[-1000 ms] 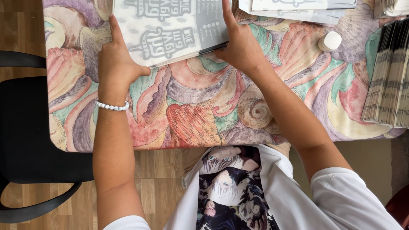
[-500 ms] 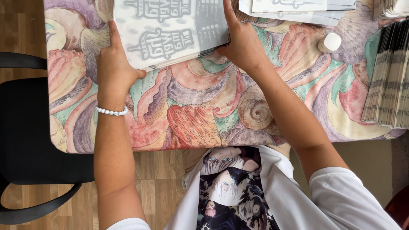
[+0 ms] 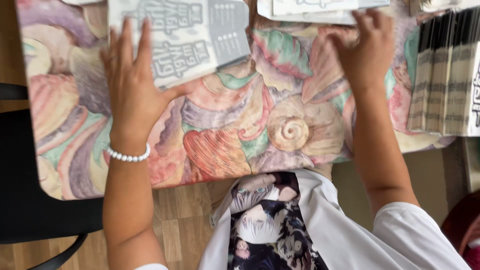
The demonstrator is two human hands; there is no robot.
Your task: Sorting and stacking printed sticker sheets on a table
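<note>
My left hand [image 3: 132, 85] lies flat with fingers spread on the lower left part of a large grey-and-white printed sheet [image 3: 185, 35], thumb along its lower edge. A white bead bracelet [image 3: 127, 156] circles that wrist. My right hand [image 3: 367, 47] is off the sheet, further right, fingers apart over the shell-patterned tablecloth [image 3: 280, 130]. Its fingertips reach the edge of some white papers [image 3: 320, 10] at the top. It holds nothing that I can see.
A fanned stack of thin printed booklets [image 3: 445, 75] lies at the table's right edge. A black chair [image 3: 30, 205] stands at the left on the wooden floor [image 3: 180, 225]. My white shirt with a dark print shows below.
My right hand has let go of the printed sheet's right corner and moved right, toward the white papers. My left hand has shifted onto the sheet. The small white round object is no longer visible.
</note>
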